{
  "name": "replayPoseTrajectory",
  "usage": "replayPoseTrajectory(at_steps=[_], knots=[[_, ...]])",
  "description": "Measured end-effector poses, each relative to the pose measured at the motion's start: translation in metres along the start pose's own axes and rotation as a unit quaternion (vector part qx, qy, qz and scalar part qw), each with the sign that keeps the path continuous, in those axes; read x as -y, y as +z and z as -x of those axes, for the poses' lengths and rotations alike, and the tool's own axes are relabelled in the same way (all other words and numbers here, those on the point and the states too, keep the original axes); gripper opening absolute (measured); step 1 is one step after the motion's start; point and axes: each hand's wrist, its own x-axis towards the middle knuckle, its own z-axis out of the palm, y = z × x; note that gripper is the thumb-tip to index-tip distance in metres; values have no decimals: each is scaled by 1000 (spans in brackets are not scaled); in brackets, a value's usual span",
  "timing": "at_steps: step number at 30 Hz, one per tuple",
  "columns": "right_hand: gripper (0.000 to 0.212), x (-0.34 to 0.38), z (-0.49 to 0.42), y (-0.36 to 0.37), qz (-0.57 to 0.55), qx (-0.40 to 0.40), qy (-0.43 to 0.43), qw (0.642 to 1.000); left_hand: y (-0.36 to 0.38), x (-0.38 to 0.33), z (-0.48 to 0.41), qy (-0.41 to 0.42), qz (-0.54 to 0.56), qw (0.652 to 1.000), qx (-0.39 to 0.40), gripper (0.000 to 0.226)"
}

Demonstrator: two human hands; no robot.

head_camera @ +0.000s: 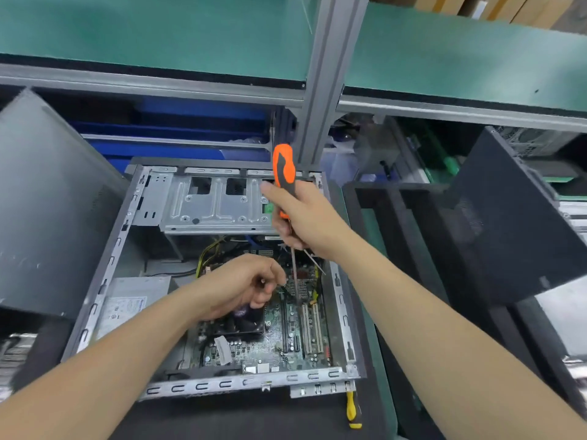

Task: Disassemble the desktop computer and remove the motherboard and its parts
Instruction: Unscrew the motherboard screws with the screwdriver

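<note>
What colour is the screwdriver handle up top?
Orange with black, on the screwdriver gripped by the right hand; head view.

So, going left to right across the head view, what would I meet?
Dark grey metal casing, silver power supply box, black square cooler fan, orange-and-black-handled screwdriver gripped by the right hand, black metal tower casing.

The person is seen only as two arms. The left hand and the right hand are left bare, and the left forearm and the right forearm are shown uncovered up to the frame's edge.
</note>
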Motion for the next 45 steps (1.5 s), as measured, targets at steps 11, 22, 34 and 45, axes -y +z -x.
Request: replayPoseTrajectory(at_steps=[11,22,34,45], knots=[[48,-39,7,16,26,23,-9,999,8,13,-20,104,-293,948,-71,22],[44,-35,3,17,3,14,-10,1000,5,7,-19,123,-290,947,-70,17],[45,-29,11,14,12,15,-21,1000,8,7,-18,131,-287,948,-47,29],[29,-17,36,-1,-65,195,-29,978,13,8,-10,157,-199,965,68,15]])
